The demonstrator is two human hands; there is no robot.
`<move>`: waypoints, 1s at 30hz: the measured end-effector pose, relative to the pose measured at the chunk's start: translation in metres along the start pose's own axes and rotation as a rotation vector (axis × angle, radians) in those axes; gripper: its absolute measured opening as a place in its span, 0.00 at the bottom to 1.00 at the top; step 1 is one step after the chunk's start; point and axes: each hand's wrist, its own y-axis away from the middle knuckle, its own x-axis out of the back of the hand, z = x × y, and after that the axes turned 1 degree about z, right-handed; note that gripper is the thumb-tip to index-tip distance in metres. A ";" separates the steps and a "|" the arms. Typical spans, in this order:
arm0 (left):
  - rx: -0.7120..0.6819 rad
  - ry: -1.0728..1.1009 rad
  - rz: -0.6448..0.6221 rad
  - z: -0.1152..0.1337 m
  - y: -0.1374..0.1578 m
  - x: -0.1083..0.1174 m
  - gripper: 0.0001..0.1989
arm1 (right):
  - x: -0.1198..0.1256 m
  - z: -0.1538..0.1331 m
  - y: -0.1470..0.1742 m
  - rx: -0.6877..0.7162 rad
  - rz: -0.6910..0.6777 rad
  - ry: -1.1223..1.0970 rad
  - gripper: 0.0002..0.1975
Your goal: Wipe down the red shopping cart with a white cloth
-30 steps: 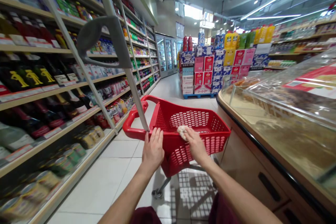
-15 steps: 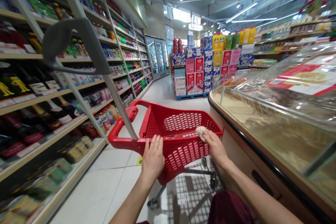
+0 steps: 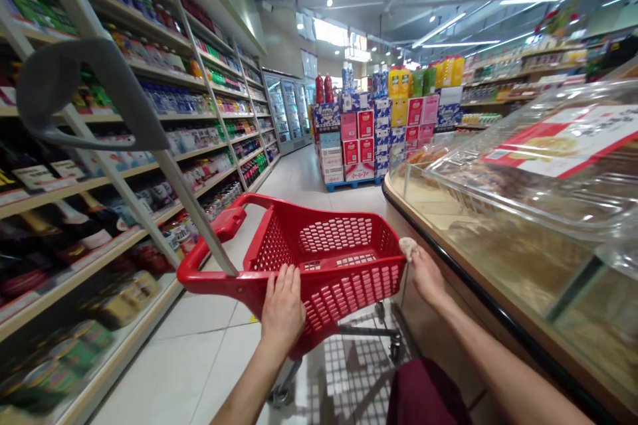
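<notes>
A red plastic shopping cart (image 3: 343, 272) stands in front of me, with a grey frame post rising at its left. My left hand (image 3: 284, 305) lies on the near side of the cart, its straight fingers reaching up over the rim. At the cart's right-hand corner, my right hand (image 3: 426, 272) is closed on a crumpled whitish cloth (image 3: 408, 248). The cloth is against the rim's corner. Most of it is hidden in the fingers. A looped grey plastic part (image 3: 90, 93) sits on the post, nearer to my view.
Shelves of bottles and cans (image 3: 124, 166) run along the left. A glass-sided display counter (image 3: 498, 246) with clear plastic food boxes (image 3: 543, 153) borders the right. Stacked drink cartons (image 3: 359, 146) stand ahead on a blue pallet (image 3: 353, 184). Glass-door fridges (image 3: 286, 106) are behind.
My right hand has moved the cloth rightward along the rim to the corner. My left hand stays against the cart's side. The view has shifted slightly to the right.
</notes>
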 end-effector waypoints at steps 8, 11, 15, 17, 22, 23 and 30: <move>0.015 -0.024 -0.023 -0.001 0.003 -0.001 0.28 | -0.017 -0.042 0.019 0.293 -0.066 -0.165 0.26; 0.011 -0.031 -0.019 0.000 0.005 -0.002 0.28 | -0.011 -0.018 0.015 0.073 0.017 -0.147 0.26; 0.037 -0.051 0.016 0.006 0.004 -0.004 0.28 | -0.014 -0.030 0.022 0.052 0.020 -0.179 0.27; 0.041 -0.053 0.025 0.006 0.004 -0.005 0.29 | -0.019 -0.046 0.028 0.205 -0.023 -0.242 0.29; 0.013 -0.026 0.017 0.005 0.004 -0.008 0.29 | -0.014 -0.021 0.021 0.124 0.022 -0.236 0.27; 0.016 -0.025 0.019 0.006 0.004 -0.008 0.29 | -0.012 -0.013 0.019 0.061 0.052 -0.218 0.27; 0.039 -0.042 0.049 0.009 0.003 -0.010 0.30 | -0.022 -0.055 0.032 0.265 -0.003 -0.270 0.29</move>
